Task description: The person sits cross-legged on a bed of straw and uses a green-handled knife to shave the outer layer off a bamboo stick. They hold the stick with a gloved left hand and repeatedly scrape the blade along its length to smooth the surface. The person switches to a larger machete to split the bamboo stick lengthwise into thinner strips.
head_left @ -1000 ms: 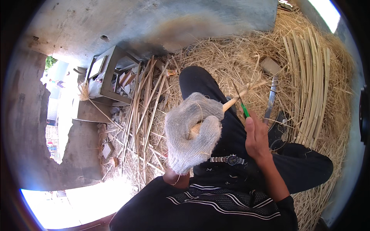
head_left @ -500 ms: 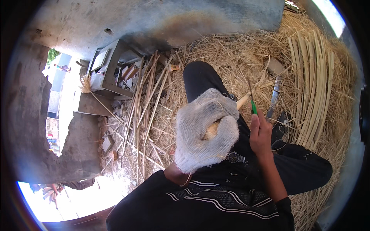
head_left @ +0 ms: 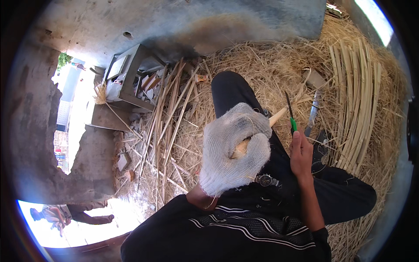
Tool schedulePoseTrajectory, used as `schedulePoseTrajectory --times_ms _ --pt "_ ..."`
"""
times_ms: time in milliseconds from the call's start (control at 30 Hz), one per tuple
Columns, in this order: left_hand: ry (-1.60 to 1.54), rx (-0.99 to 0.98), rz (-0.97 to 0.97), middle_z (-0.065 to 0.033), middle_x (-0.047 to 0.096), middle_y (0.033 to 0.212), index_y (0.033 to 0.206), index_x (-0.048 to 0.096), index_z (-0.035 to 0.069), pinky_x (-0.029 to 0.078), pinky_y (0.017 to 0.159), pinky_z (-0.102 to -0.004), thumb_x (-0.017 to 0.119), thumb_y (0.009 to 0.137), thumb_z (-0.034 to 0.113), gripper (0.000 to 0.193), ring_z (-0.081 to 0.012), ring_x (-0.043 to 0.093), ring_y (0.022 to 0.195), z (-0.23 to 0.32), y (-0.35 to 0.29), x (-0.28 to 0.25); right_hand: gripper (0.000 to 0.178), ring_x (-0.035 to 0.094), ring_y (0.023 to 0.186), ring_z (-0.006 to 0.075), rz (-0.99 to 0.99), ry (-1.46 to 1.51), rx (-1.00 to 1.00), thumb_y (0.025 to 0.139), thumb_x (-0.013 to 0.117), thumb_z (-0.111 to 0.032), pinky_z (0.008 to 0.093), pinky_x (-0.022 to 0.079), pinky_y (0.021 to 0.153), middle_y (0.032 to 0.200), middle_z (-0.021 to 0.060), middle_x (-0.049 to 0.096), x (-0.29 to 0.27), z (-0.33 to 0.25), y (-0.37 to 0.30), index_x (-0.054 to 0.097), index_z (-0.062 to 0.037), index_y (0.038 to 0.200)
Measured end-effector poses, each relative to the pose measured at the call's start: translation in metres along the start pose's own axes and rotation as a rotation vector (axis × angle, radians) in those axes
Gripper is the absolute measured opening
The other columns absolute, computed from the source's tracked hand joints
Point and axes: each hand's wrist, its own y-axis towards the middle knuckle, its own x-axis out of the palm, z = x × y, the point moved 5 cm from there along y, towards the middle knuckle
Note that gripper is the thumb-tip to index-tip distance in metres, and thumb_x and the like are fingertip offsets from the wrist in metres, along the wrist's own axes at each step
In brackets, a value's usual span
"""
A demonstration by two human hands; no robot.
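My left hand point(head_left: 235, 150), in a thick whitish knitted glove, is closed round a pale strip of split bamboo or wood. One end of the strip point(head_left: 276, 117) sticks out to the right, tapering; another bit of pale wood point(head_left: 241, 149) shows in the hollow of the fist. My right hand point(head_left: 301, 155), bare, grips a small knife point(head_left: 290, 109) by its green handle. Its narrow dark blade points up and away, just right of the strip's end, seemingly apart from it. The glove hides the rest of the strip.
A larger metal blade point(head_left: 313, 109) lies on the straw point(head_left: 270, 61). Long split strips point(head_left: 355, 100) are bundled at right; loose sticks point(head_left: 168, 109) are scattered at left near a wooden cabinet point(head_left: 131, 83). A wristwatch point(head_left: 265, 180) rests by my lap. Another person point(head_left: 83, 214) is outside, lower left.
My right hand has moved slightly right and back with the knife, and the blade has come away from the strip's end. My left hand keeps its hold. The person outside shows more fully.
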Motion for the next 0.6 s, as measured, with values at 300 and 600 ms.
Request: schedulePoseTrajectory --times_ms 300,600 --pt "-0.087 -0.107 0.085 -0.0087 0.064 0.079 0.086 0.069 -0.005 0.047 0.057 -0.0263 0.064 0.077 0.001 0.012 -0.0125 0.06 0.064 -0.01 -0.007 -0.008 0.027 0.056 0.048 0.0322 0.029 -0.135 -0.201 0.103 0.048 -0.023 0.0421 0.041 0.05 0.057 0.0178 0.052 0.011 -0.046 -0.009 0.062 -0.0033 0.115" --pt "-0.056 -0.069 0.039 -0.013 0.067 0.081 0.083 0.069 -0.004 0.05 0.063 -0.0294 0.063 0.071 -0.002 0.014 -0.0176 0.061 0.069 -0.002 -0.008 -0.003 0.023 0.061 0.057 0.0423 0.137 -0.365 -0.122 0.1 0.053 -0.024 0.0493 0.045 0.054 0.062 0.022 0.059 0.009 -0.006 0.003 0.059 -0.0042 0.108"
